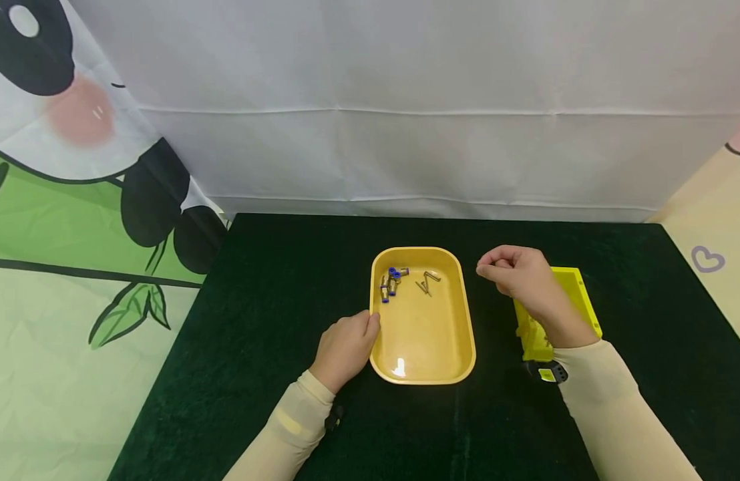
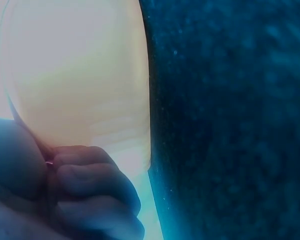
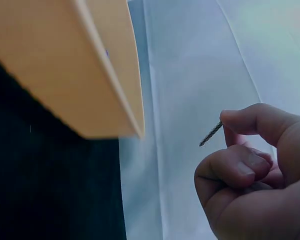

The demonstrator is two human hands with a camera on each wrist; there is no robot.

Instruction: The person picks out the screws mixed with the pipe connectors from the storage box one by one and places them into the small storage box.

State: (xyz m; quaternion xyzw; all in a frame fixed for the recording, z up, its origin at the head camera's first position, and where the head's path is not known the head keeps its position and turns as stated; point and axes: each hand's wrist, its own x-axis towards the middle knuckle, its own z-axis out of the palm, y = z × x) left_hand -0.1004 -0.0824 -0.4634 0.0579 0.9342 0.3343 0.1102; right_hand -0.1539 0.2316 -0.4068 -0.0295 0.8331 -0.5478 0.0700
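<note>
My left hand (image 1: pixel 346 347) grips the left rim of a yellow tray (image 1: pixel 424 341), thumb on one side and fingers curled on the other, as the left wrist view shows. Inside the tray, several brass fittings with blue ends (image 1: pixel 392 284) lie in a cluster at the far left. Beside them, several screws (image 1: pixel 427 284) are scattered. My right hand (image 1: pixel 523 277) is in the air just right of the tray. A threaded screw (image 3: pixel 211 134) is pinched between its thumb and index finger, tip pointing out; the other fingers are curled in.
A brighter yellow bin (image 1: pixel 577 294) stands to the right, partly hidden under my right hand and forearm. Tray and bin are on a dark green cloth-covered table (image 1: pixel 274 294). A white curtain (image 1: pixel 406 153) hangs behind the table's far edge, and a printed cartoon cloth (image 1: pixel 63 321) hangs at the left.
</note>
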